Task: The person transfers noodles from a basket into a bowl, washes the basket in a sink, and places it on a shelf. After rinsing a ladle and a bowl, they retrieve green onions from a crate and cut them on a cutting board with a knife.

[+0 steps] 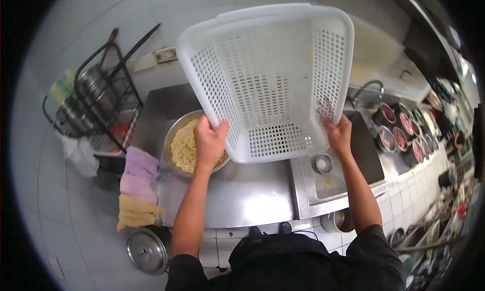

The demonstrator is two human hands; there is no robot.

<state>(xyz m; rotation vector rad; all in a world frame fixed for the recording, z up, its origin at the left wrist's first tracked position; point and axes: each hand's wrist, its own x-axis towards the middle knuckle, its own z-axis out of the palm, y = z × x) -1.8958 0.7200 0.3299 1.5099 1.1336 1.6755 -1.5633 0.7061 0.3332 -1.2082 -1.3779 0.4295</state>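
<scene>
I hold a large white perforated plastic basket up in front of me, tilted so its open inside faces me. My left hand grips its lower left rim. My right hand grips its lower right rim. The basket looks empty apart from a few small scraps. Just below its left corner sits a metal bowl filled with pale yellow noodles, on a steel counter.
A wire rack with metal pots stands at the left. Pink and yellow cloths hang over the counter edge. A sink with a small metal cup lies right. Containers of red food line the far right. A lidded pot sits below.
</scene>
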